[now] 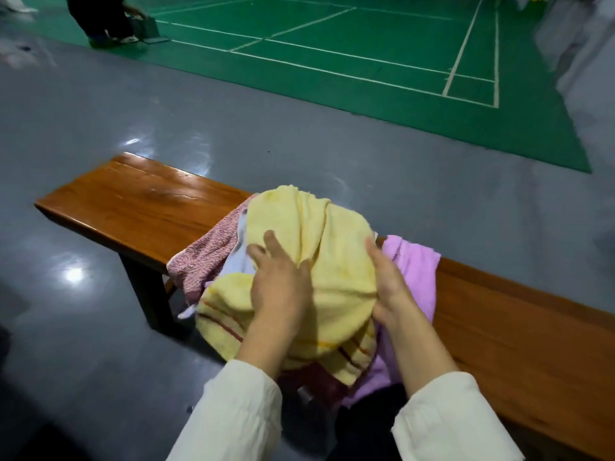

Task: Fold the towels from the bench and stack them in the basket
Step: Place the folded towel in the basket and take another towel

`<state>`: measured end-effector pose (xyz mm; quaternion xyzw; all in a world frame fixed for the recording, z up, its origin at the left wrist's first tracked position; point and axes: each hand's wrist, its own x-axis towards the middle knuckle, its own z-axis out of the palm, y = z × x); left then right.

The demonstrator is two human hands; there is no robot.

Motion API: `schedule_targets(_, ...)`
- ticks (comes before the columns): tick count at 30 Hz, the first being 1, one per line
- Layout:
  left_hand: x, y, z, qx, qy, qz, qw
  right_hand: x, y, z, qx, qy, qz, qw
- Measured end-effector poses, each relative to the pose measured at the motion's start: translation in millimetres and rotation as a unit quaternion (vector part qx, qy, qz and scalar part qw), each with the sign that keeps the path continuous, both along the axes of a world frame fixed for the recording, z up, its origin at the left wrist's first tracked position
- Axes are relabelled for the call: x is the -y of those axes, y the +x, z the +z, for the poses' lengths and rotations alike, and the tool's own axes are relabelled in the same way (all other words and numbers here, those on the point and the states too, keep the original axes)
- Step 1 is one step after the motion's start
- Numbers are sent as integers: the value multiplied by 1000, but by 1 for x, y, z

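One bench [133, 201] carries five towels that can be told apart: one yellow towel [309, 234] on top, one red-speckled towel [206, 254] toward the bench's left end, one white towel [238, 262], one lilac towel [416, 271] on the right, and one dark red towel [319, 382] at the near edge. Two hands, left hand [279, 284] and right hand [387, 281], rest on them; one other person [100, 18] is in view beyond

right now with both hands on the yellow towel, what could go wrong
The yellow towel lies bunched on top of the purple towel and the speckled pink towel, which hang over the near edge of the bench. Lifting it could drag either one onto the floor. Folding it on that lumpy heap, rather than on the bare bench, would likely give a crooked fold.
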<state>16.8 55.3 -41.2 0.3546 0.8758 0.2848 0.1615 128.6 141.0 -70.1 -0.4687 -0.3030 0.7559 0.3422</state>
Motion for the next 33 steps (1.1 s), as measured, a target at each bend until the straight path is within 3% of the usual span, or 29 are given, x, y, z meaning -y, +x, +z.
schedule_targets(3,10,-11,-12,-21,-162,41,986,11,6,-10,96,2,72,993)
schedule_targets(7,11,-21,-2,-110,-225,-15,968,17,7,0,98,60,48,992)
schedule_targets(10,8,-21,9,-173,-123,-47,976,18,8,15,72,88,3,994)
schedule_targets(11,7,-19,14,-136,-65,-53,987,17,10,19,52,89,-12,995)
schedule_targets(13,4,-8,28,42,45,-65,996,19,18,33,19,101,-44,994)
schedule_targets(15,0,8,37,177,119,-105,971,21,29,50,-11,112,-75,991)
schedule_targets(17,-5,30,45,232,165,-174,943,26,44,66,-32,126,-96,987)
schedule_targets(22,-13,99,80,269,300,-299,865,46,106,108,-66,164,-127,976)
schedule_targets(25,-14,137,101,261,322,-371,831,61,151,128,-63,189,-162,967)
schedule_targets(29,-12,178,105,193,288,-408,845,83,197,127,-64,207,-212,953)
schedule_targets(32,-11,198,80,54,172,-350,919,92,211,103,-36,185,-231,955)
schedule_targets(33,-7,202,69,25,170,-316,933,94,212,93,-20,162,-233,959)
